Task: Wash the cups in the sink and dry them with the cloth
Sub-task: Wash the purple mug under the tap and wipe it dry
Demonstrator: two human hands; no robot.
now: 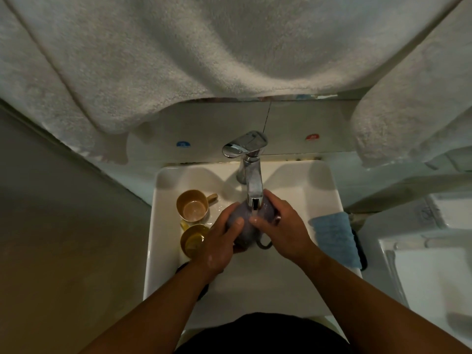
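White sink (163, 226) beneath hanging towels (178, 60), hands gripping grey cup (245, 223).

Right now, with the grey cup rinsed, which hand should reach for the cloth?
Right hand: the blue cloth lies on the sink's right rim, just beside it. The left hand can keep holding the grey cup.

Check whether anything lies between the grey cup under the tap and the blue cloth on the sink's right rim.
Nothing visible does. Both hands, left hand and right hand, hold the grey cup under the tap. The blue cloth lies to its right with only bare sink between. The two yellow cups sit on the opposite side.
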